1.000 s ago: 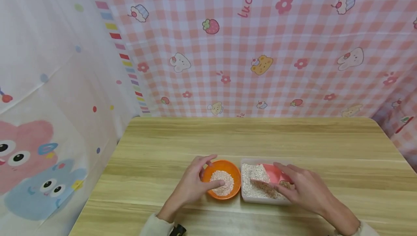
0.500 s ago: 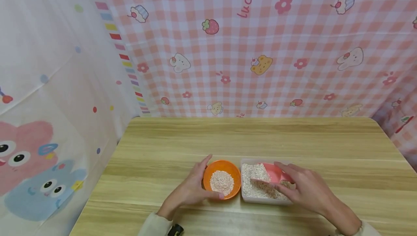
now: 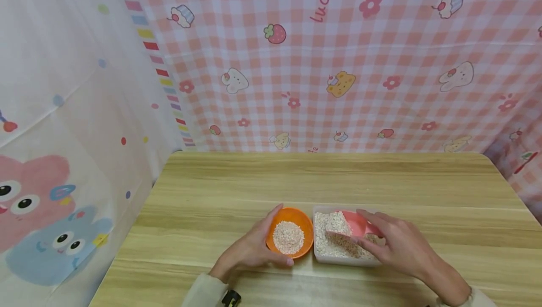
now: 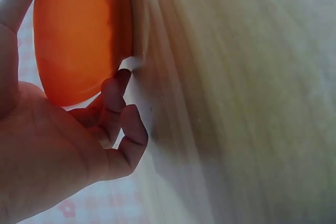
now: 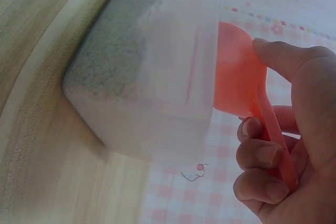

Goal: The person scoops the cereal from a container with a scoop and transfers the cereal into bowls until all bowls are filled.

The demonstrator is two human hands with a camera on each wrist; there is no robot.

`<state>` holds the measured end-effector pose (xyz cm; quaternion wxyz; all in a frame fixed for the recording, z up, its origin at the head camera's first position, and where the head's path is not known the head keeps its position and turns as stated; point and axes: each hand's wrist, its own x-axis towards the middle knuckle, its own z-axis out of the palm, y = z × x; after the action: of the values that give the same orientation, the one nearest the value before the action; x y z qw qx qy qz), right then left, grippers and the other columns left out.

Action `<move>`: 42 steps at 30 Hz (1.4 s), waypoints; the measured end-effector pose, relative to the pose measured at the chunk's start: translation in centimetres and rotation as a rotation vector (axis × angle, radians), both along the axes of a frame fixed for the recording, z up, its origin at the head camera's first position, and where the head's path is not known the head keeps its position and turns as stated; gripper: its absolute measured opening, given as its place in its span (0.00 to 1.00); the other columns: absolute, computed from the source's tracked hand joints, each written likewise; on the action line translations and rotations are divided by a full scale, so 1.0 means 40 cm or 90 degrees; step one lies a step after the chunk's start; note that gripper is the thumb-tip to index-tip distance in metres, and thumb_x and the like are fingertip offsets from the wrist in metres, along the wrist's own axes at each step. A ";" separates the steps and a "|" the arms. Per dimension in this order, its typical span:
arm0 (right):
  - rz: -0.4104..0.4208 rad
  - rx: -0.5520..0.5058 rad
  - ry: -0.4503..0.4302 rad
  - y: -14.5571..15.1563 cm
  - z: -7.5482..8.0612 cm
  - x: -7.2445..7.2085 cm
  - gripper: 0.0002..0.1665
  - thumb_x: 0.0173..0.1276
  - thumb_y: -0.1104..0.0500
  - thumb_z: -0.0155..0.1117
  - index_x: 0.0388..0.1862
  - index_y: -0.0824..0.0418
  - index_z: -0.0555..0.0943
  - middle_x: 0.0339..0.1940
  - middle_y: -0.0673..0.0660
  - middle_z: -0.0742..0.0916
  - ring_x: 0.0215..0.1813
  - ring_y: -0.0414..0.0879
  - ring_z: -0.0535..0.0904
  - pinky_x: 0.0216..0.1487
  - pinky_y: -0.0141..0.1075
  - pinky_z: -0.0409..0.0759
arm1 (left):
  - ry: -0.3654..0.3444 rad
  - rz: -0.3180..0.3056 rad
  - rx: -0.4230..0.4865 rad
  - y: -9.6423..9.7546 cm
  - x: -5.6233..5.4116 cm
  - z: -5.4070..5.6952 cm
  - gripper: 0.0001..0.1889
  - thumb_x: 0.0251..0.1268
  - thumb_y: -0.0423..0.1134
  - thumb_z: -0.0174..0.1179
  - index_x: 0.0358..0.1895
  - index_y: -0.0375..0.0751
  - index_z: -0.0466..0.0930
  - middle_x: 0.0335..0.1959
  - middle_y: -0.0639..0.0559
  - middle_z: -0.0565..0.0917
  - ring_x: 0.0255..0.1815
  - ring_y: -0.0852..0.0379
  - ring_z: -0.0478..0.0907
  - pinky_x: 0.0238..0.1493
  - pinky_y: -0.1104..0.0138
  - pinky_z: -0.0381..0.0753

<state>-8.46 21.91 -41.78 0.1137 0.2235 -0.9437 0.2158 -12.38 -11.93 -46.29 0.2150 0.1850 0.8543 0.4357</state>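
Observation:
A small orange bowl (image 3: pixel 293 214) stands on the table with a heap of pale oat flakes (image 3: pixel 289 238) in it. My left hand (image 3: pixel 257 246) holds it from the left, thumb at the near side and index finger at the far side; in the left wrist view, the other fingers bend beside the bowl's base (image 4: pixel 79 35). To the right sits a translucent white box (image 3: pixel 345 262) of oat flakes (image 3: pixel 323 248). My right hand (image 3: pixel 400 246) grips the handle of a pink scoop (image 3: pixel 359 223), whose bowl is partly sunk in the flakes. Fingers curl round the handle (image 5: pixel 275 142) in the right wrist view.
Bowl and box stand side by side near the middle of the wooden table (image 3: pixel 338 180). A pink checked cloth (image 3: pixel 322 62) hangs behind the table's far edge, and a white patterned cloth (image 3: pixel 84 128) hangs at the left.
My left thumb has drawn back from over the flakes to the bowl's near rim, and the hand has closed round the bowl's left side. The right hand and scoop have hardly moved.

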 end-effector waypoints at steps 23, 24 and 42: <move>0.027 -0.026 0.065 -0.009 0.021 -0.006 0.35 0.51 0.53 0.80 0.58 0.64 0.82 0.29 0.44 0.81 0.23 0.27 0.62 0.24 0.26 0.65 | -0.062 0.019 0.073 0.002 -0.003 -0.005 0.64 0.39 0.49 0.83 0.79 0.61 0.45 0.74 0.51 0.63 0.72 0.48 0.61 0.73 0.44 0.55; 0.026 -0.028 0.065 -0.010 0.021 -0.007 0.35 0.51 0.53 0.80 0.58 0.64 0.82 0.28 0.43 0.81 0.23 0.27 0.62 0.24 0.26 0.65 | -0.063 0.020 0.074 0.002 -0.004 -0.004 0.64 0.39 0.48 0.83 0.79 0.61 0.45 0.74 0.52 0.64 0.72 0.48 0.62 0.73 0.44 0.55; 0.033 0.005 0.063 -0.033 0.053 -0.019 0.35 0.53 0.48 0.79 0.58 0.61 0.82 0.37 0.50 0.88 0.27 0.33 0.72 0.29 0.33 0.76 | -0.058 0.019 0.075 -0.002 -0.006 -0.007 0.63 0.39 0.48 0.82 0.79 0.61 0.46 0.73 0.54 0.65 0.71 0.49 0.62 0.73 0.45 0.55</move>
<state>-9.22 20.60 -39.66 0.1534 0.2589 -0.9317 0.2034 -12.63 -12.01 -46.59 0.2360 0.1643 0.8191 0.4963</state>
